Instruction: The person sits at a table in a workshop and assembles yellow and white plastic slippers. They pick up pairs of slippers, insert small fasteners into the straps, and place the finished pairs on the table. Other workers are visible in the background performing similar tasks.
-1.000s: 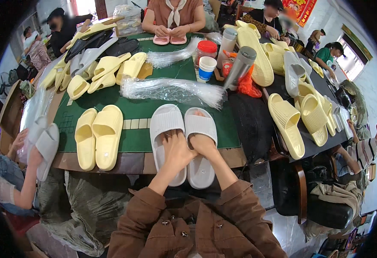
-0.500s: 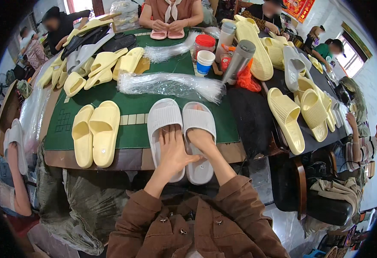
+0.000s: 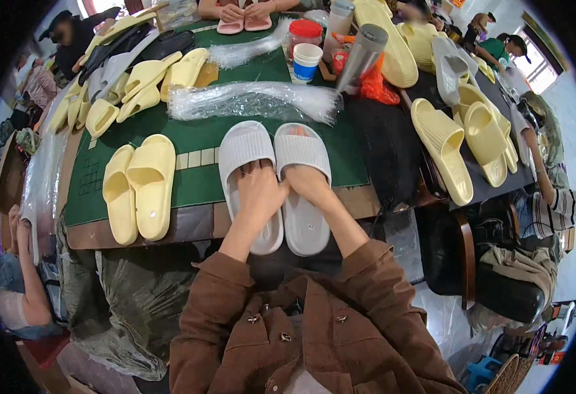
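A pair of light grey slide slippers stands side by side at the table's near edge, toes pointing away from me. My left hand point(image 3: 260, 192) reaches under the strap of the left grey slipper point(image 3: 246, 146); its fingertips are hidden inside. Under the strap of the right grey slipper point(image 3: 302, 150) go the fingers of my right hand point(image 3: 309, 183), also mostly out of sight. The two hands nearly touch between the slippers, and both heels hang over the edge. To the left lies a pair of pale yellow slippers point(image 3: 151, 187).
Beyond the slippers lies a bundle of clear plastic strands point(image 3: 255, 102). Farther back stand a paper cup point(image 3: 307, 64), a red-lidded jar point(image 3: 304, 34) and a steel tumbler point(image 3: 363, 58). More yellow slippers point(image 3: 442, 148) fill the right side. Across the table, another person's hands point(image 3: 245, 12) hold pink slippers.
My left thumb, earlier stretched across to the right slipper, is now drawn in near the right hand. The view has tilted, so the table sits higher in it. Both hands remain inside the grey slippers.
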The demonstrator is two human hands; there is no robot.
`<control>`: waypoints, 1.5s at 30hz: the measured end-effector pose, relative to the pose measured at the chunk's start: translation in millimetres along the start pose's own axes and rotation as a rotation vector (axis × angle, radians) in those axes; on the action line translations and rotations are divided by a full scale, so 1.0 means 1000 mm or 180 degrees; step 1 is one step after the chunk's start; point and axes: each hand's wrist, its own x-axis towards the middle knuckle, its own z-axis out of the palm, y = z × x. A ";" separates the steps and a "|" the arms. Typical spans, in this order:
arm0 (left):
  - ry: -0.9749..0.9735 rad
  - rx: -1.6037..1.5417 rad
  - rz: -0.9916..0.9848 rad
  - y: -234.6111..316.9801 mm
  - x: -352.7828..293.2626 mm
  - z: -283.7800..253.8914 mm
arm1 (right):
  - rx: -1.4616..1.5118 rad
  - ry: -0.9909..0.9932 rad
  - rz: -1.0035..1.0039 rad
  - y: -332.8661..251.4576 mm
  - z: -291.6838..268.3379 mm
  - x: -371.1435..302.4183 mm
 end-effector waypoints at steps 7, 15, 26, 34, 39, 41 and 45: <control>-0.0066 0.0124 0.0230 0.002 -0.001 0.000 | 0.0125 0.0429 -0.0708 -0.017 -0.024 -0.048; -0.0285 0.0120 -0.0124 0.003 -0.002 0.000 | 0.0353 0.1391 -0.0779 -0.045 -0.080 -0.012; -0.0473 0.0144 -0.0130 0.002 0.001 -0.003 | -0.0868 0.1415 -0.0438 -0.016 -0.028 0.103; -0.0527 -0.0014 -0.0168 0.005 0.002 -0.004 | 0.1099 0.0663 -0.0920 -0.025 -0.033 0.099; -0.0341 0.0143 -0.0134 -0.001 0.001 0.002 | -0.0042 0.0080 -0.0537 -0.048 -0.031 0.089; -0.0279 0.0186 -0.0090 0.001 0.002 0.004 | -0.0184 0.0104 -0.0426 -0.048 -0.027 0.093; -0.0368 0.0121 -0.0096 0.002 0.002 0.003 | -0.0034 0.0118 -0.0315 -0.045 -0.026 0.097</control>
